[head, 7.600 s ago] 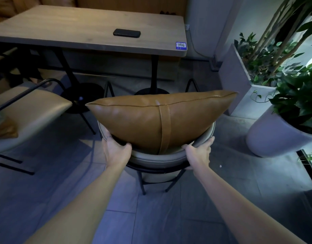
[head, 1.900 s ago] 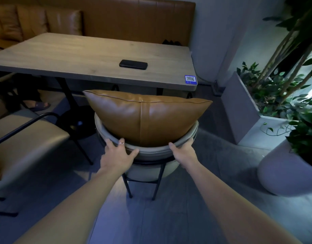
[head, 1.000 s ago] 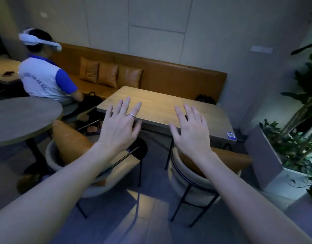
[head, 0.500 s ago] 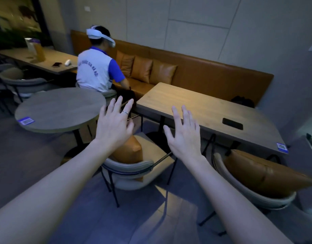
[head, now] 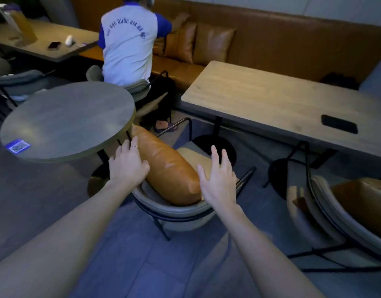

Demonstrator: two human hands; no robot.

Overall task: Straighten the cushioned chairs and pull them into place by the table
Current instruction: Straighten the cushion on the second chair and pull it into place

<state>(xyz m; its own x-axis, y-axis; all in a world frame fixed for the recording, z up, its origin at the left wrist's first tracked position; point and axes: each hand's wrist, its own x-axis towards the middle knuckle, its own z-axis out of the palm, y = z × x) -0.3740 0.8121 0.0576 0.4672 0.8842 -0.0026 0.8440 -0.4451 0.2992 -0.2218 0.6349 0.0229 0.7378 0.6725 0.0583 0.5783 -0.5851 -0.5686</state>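
Observation:
A grey round-backed chair (head: 176,214) stands angled between the round table and the wooden rectangular table (head: 260,100). A tan leather cushion (head: 165,168) lies slanted across its seat. My left hand (head: 128,166) rests against the cushion's left side, fingers extended, thumb on the leather. My right hand (head: 217,179) is spread open at the cushion's right end. I cannot tell whether it touches the cushion. A second grey chair (head: 336,222) with its own tan cushion (head: 361,203) stands at the right, close to the rectangular table.
A grey round table (head: 66,119) stands just left of the chair. A person in a white and blue shirt (head: 127,46) sits behind it. A black phone (head: 339,126) lies on the rectangular table. A tan bench (head: 271,39) runs along the wall.
My view has dropped toward the left chair. Both hands have come down from the air onto its cushion. Before that I let go of the right chair, which stands by the table.

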